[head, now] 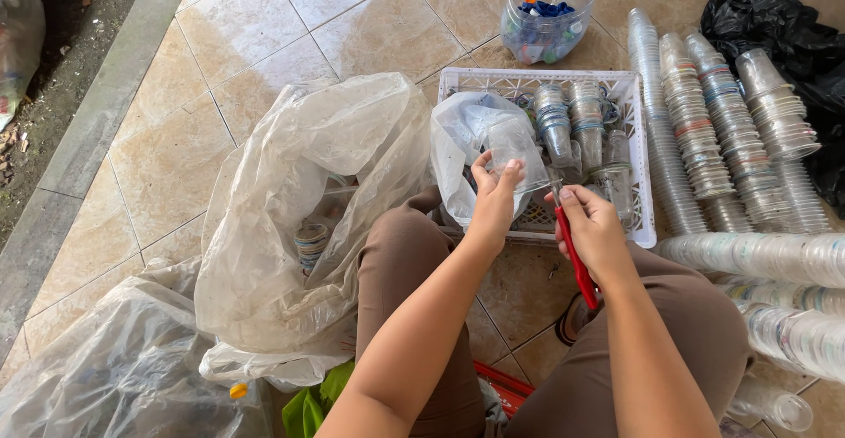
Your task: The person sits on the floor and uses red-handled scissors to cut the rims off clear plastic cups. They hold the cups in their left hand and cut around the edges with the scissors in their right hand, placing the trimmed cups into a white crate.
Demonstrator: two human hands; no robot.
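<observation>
My left hand [495, 198] grips a clear plastic cup [510, 149], held sideways over the near edge of a white plastic crate [641, 172]. My right hand [594, 227] holds a red-handled cutter [576, 262], with its tip against the cup's rim. The crate holds stacked clear cups [572, 125] and a clear plastic bag [458, 143]. My knees in brown trousers sit just below both hands.
A large clear plastic bag [290, 218] with cups inside stands at the left. Long stacks of clear cups [722, 130] lie to the right beside a black bag [783, 33]. A clear jar [547, 11] of coloured caps stands behind the crate. The floor is tiled.
</observation>
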